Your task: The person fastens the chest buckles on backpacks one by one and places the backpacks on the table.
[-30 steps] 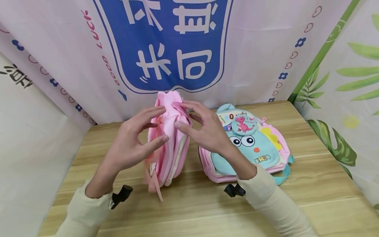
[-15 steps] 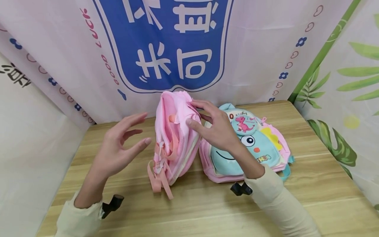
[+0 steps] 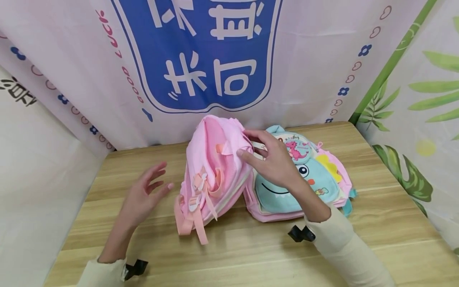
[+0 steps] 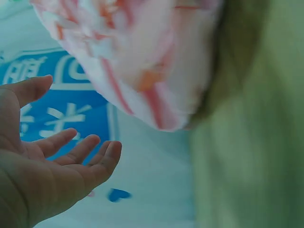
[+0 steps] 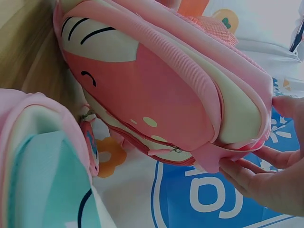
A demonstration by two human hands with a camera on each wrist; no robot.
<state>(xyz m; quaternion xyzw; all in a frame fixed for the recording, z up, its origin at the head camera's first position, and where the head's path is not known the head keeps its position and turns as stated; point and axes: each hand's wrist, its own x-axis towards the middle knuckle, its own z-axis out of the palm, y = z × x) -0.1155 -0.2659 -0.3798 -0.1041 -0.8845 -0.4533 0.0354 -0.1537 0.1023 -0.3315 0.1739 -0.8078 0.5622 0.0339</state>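
Note:
A pink backpack (image 3: 201, 139) stands tilted on the table in the head view, its back panel and peach straps (image 3: 195, 211) turned toward the left. My right hand (image 3: 274, 161) grips its upper right edge; in the right wrist view the thumb and fingers (image 5: 237, 175) lie on either side of that edge, by a pink flap. The pack's front, with a darker pink face pocket (image 5: 156, 90), shows there. My left hand (image 3: 143, 195) hovers left of the pack, apart from it, fingers loosely bent and holding nothing. In the left wrist view this hand (image 4: 57, 171) has its palm facing the pack.
A teal and pink dinosaur backpack (image 3: 279, 183) lies on the wooden table (image 3: 251, 255) just right of the pink one, partly behind my right forearm. A printed curtain (image 3: 305, 71) hangs along the table's back edge, with a leaf-patterned cloth (image 3: 412, 119) on the right.
The pink backpack has turned and tipped to show more of its back and straps. My left hand has left it, moving left and down; my right hand has shifted right with its edge.

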